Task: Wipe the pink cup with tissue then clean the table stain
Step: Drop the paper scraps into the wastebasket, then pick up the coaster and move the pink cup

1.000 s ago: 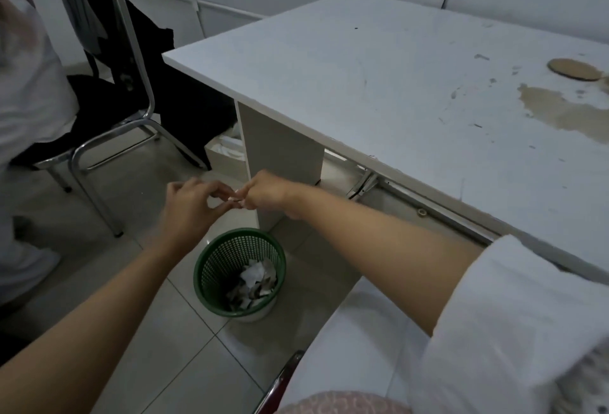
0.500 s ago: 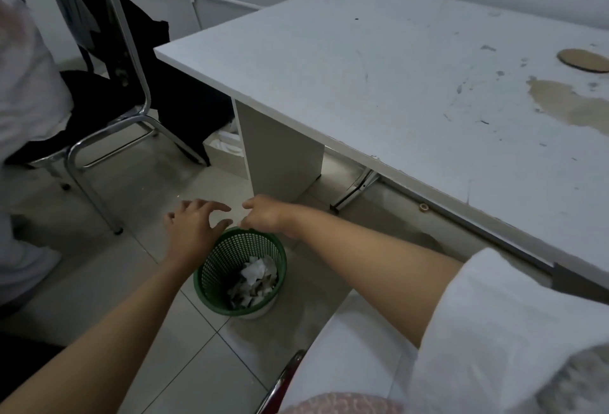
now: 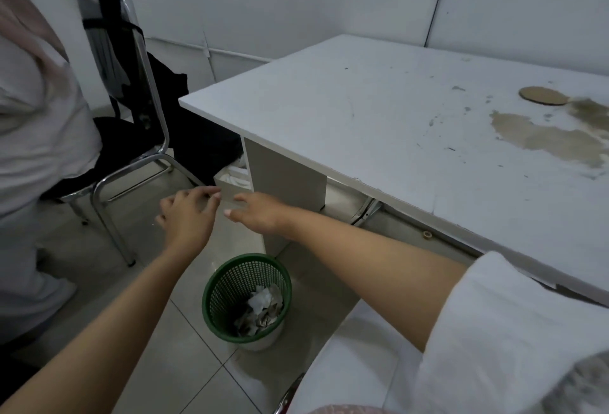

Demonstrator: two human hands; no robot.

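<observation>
**Brown stain** (image 3: 543, 137): an irregular, matt patch on the right part of the white laminate desk (image 3: 362, 117), just beside a round cardboard disc (image 3: 542, 95). Whether it is wet or dried cannot be told. The pink cup is out of view. Crumpled tissue (image 3: 263, 306) lies in the green mesh wastebasket (image 3: 227, 282) on the tiled floor. An open white box (image 3: 230, 188) by the desk leg shows white sheets, probably fresh tissue. Such tissue is light, soft and easily torn when damp, so it is best pinched at an exposed top fold and wadded before rubbing. Left hand (image 3: 189, 216) and right hand (image 3: 260, 212) are stretched out near this box, fingers loosely extended, holding nothing. A chrome-framed chair (image 3: 131, 168) stands to the left, with a person (image 3: 39, 123) seated on it.
</observation>
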